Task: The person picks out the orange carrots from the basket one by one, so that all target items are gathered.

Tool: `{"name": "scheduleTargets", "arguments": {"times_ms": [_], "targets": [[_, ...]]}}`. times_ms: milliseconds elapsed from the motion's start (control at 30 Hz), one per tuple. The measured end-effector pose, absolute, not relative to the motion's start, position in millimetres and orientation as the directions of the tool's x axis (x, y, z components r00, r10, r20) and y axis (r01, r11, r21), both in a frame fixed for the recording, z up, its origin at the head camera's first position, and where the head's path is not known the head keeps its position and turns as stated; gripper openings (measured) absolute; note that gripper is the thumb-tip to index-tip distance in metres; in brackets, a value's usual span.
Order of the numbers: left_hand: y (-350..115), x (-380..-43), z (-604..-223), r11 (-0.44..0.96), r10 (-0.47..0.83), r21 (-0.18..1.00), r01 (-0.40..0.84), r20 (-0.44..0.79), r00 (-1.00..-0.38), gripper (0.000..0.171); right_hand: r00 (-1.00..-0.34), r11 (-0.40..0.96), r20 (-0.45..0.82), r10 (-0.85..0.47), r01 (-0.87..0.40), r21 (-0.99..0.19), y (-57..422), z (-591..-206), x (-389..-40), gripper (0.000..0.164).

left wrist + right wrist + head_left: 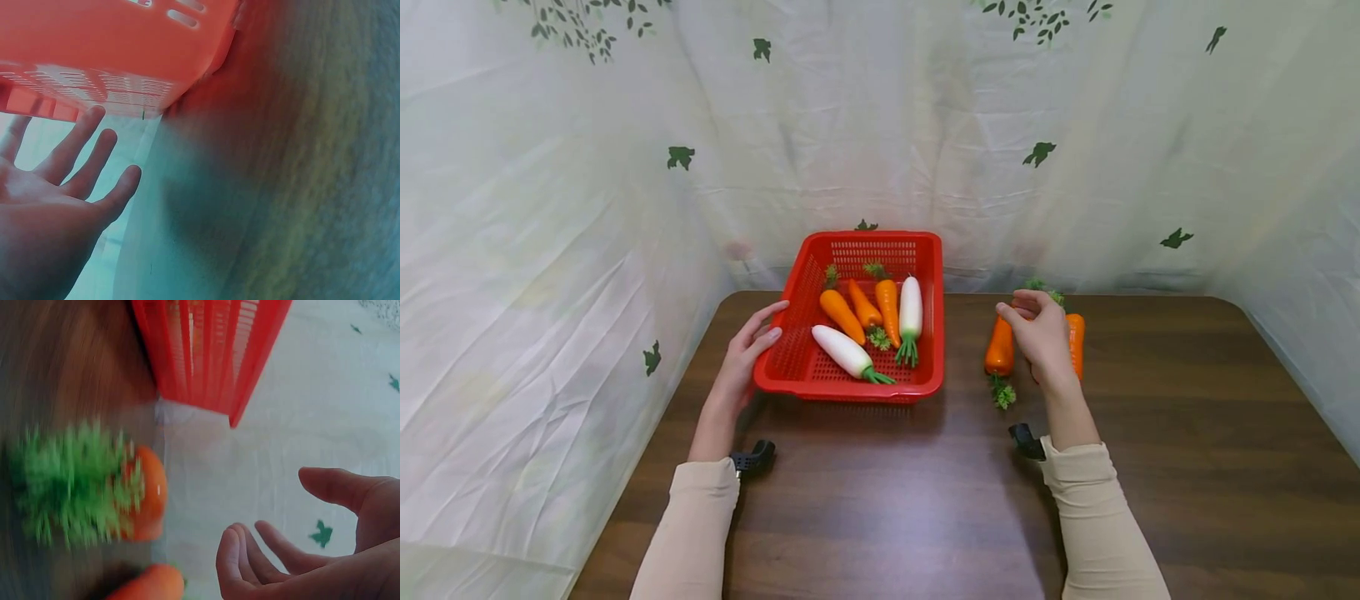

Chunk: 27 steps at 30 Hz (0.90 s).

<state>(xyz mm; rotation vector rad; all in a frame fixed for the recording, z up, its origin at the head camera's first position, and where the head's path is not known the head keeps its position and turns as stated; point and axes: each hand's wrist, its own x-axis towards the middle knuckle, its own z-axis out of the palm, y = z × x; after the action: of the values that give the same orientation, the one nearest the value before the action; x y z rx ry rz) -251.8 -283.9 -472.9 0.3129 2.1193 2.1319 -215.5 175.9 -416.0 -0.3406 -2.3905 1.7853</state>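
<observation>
A red perforated plastic basket [848,388] holds three orange carrots [842,315] and two white radishes [911,307] with green tops. My left hand [741,358] is at the basket's left side, its fingertips at the rim; the left wrist view shows its fingers spread and nearly straight by the basket wall. Above the carrots right of the basket is my right hand [1043,335], thumb apart from loosely bent fingers and nothing between them. One loose carrot [999,347] lies left of that hand, its leafy top toward me. Another carrot [1077,340] is partly hidden behind the hand.
Everything stands on a dark brown wooden table [865,500]. A pale curtain [865,125] with a green leaf print hangs behind the table and along its sides. Both wrists carry small black cameras [756,457].
</observation>
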Motion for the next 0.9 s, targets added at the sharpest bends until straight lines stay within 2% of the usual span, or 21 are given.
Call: {"name": "scheduleTargets", "arguments": {"times_ms": [300, 900], "targets": [[-285, -252, -473, -0.008, 0.221, 0.998, 0.058, 0.058, -0.974, 0.053, -0.959, 0.285, -0.023, 0.284, 0.107, -0.953, 159, -418, -218, 0.056], [-283, -250, -472, -0.004, 0.217, 0.998, 0.057, 0.056, -0.975, 0.054, -0.973, 0.244, 0.006, 0.231, 0.052, -0.968, 107, -415, -220, 0.054]]}}
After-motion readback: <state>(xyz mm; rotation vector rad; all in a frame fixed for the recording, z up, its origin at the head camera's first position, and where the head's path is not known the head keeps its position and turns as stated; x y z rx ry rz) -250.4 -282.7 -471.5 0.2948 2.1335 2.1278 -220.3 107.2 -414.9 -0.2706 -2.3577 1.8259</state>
